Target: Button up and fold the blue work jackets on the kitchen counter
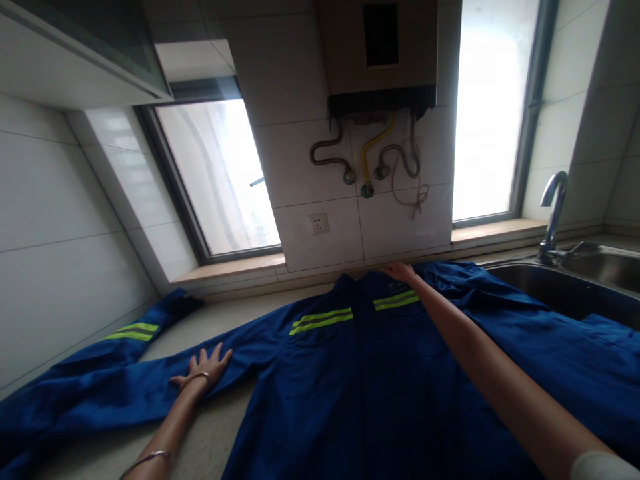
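A dark blue work jacket [320, 373] with yellow-green reflective strips across the chest lies spread over the countertop, collar toward the wall. My left hand [206, 369] rests flat on its left-hand sleeve, fingers spread. At the collar, my right hand [400, 272] has its fingers closed on the cloth; the fingertips are partly hidden. More blue cloth with a reflective band [133, 331] lies along the left wall, and I cannot tell whether it is a separate garment. On the right, the jacket's blue fabric reaches the sink's edge.
A steel sink [525, 277] with a curved faucet [553, 207] stands at the right. The countertop [210, 427] meets a tiled wall with two windows. Above hangs a water heater [380, 53] with pipes below it, near a wall socket [319, 223]. A cabinet [90, 60] overhangs the upper left.
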A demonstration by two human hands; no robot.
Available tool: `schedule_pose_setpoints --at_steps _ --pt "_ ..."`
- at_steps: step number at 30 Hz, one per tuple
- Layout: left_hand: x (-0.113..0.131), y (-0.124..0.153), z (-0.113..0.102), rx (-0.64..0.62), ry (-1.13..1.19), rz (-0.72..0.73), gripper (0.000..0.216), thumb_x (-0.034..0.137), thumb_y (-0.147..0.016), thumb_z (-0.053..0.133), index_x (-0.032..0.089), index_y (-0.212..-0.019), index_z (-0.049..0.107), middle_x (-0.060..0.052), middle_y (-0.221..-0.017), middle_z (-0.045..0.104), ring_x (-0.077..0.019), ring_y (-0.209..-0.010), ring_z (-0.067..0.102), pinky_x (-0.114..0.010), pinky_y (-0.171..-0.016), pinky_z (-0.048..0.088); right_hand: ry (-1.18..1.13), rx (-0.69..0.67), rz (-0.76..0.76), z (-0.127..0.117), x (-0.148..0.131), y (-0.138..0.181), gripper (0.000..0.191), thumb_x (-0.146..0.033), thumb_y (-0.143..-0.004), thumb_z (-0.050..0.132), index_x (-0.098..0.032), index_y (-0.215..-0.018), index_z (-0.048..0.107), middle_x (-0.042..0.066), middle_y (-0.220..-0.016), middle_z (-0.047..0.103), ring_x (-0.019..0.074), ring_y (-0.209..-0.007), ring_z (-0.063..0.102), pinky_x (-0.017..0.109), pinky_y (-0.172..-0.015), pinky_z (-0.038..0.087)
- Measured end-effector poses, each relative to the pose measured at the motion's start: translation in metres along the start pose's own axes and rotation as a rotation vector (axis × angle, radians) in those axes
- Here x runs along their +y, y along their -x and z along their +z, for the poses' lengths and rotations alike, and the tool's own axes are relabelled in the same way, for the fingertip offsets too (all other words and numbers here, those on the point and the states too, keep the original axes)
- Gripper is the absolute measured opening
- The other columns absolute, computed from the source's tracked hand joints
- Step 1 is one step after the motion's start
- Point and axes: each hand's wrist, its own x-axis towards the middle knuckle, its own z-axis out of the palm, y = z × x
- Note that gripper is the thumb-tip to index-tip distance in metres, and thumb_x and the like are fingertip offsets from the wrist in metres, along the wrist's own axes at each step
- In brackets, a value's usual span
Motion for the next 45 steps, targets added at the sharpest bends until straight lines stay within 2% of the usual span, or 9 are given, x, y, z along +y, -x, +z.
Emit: schedule_pose_setpoints --at_steps 3,10,15,22,25,28,33,39,45 --pt "0.003 0.004 -0.005 -0.048 -0.027 -0.014 0.081 0.069 -0.068 0.028 0.026 -0.137 0.037 -0.012 -0.142 0.036 -0.0438 -0.133 0.014 -0.074 -0.092 0.009 0.012 -0.011 -0.045 -0.002 -0.005 0.001 0.037 -0.053 -0.083 0.05 -0.022 -0.093 0.069 0.009 -0.102 0.066 0.0253 -0.103 0.055 0.039 -0.091 0.035" --pt "0.003 0.004 -0.003 -0.052 -0.066 -0.032 0.078 0.066 -0.071 0.027 0.025 -0.137 0.037 -0.014 -0.142 0.035 -0.0449 -0.131 0.018 -0.075 -0.091 0.009 0.074 0.118 -0.018 0.001 -0.023 0.003 0.043 -0.038 -0.094 0.029 -0.016 -0.113 0.06 0.016 -0.122 0.055 0.0279 -0.118 0.044 0.04 -0.096 0.03" --pt "0.004 0.005 -0.006 -0.066 -0.087 -0.008 0.079 0.065 -0.071 0.03 0.022 -0.138 0.036 -0.018 -0.143 0.032 -0.045 -0.13 0.022 -0.073 -0.091 0.011 0.095 0.02 -0.047 0.008 -0.037 -0.002 0.032 -0.022 -0.089 0.042 -0.013 -0.114 0.059 0.018 -0.11 0.062 0.0279 -0.107 0.054 0.041 -0.092 0.035" --pt "0.007 0.008 -0.009 -0.052 -0.103 0.0 0.075 0.063 -0.073 0.028 0.024 -0.136 0.038 -0.018 -0.141 0.035 -0.0459 -0.129 0.023 -0.075 -0.09 0.007 0.036 0.028 -0.013 0.003 -0.042 0.002 0.036 -0.015 -0.083 0.045 -0.019 -0.118 0.056 0.016 -0.121 0.055 0.0315 -0.12 0.042 0.049 -0.098 0.028" --pt "0.002 0.004 -0.005 -0.056 -0.115 -0.015 0.071 0.059 -0.076 0.028 0.023 -0.137 0.036 -0.019 -0.142 0.033 -0.046 -0.129 0.024 -0.075 -0.09 0.006 -0.034 0.058 -0.01 0.006 -0.059 0.006 0.044 -0.013 -0.08 0.049 -0.014 -0.124 0.049 0.02 -0.131 0.045 0.0345 -0.128 0.032 0.051 -0.101 0.024" --pt "0.004 -0.003 -0.003 -0.016 -0.162 -0.037 0.066 0.048 -0.079 0.033 0.018 -0.138 0.035 -0.02 -0.145 0.027 -0.0449 -0.13 0.023 -0.072 -0.094 0.008 -0.146 0.008 -0.04 0.016 -0.092 0.008 0.039 -0.016 -0.081 0.048 -0.01 -0.12 0.053 0.022 -0.127 0.048 0.0338 -0.125 0.037 0.045 -0.099 0.033" --pt "0.068 0.007 -0.011 0.091 -0.216 0.191 0.06 0.027 -0.077 0.039 0.006 -0.134 0.038 -0.023 -0.147 0.019 -0.0385 -0.134 0.016 -0.06 -0.102 0.013 -0.391 -0.207 -0.049 0.035 -0.147 0.015 0.035 -0.036 -0.084 0.05 -0.008 -0.103 0.062 0.017 -0.088 0.067 0.0289 -0.086 0.065 0.037 -0.07 0.053" --pt "0.188 0.039 0.003 -0.171 -0.057 0.581 0.067 0.05 -0.083 0.034 0.011 -0.138 0.033 -0.018 -0.15 0.013 -0.0358 -0.137 0.004 -0.055 -0.106 0.009 -0.602 -0.244 -0.031 0.044 -0.166 0.022 0.051 -0.049 -0.076 0.061 -0.012 -0.111 0.058 0.012 -0.088 0.068 0.0277 -0.083 0.065 0.036 -0.061 0.056" --pt "0.214 0.001 0.022 -0.154 -0.039 0.539 0.061 0.044 -0.09 0.018 0.01 -0.14 0.027 -0.017 -0.15 0.014 -0.0333 -0.137 0.007 -0.06 -0.104 0.012 -0.617 -0.129 0.132 0.068 -0.172 0.023 0.053 -0.02 -0.077 0.059 0.001 -0.123 0.043 0.022 -0.101 0.063 0.0286 -0.093 0.063 0.036 -0.072 0.053"
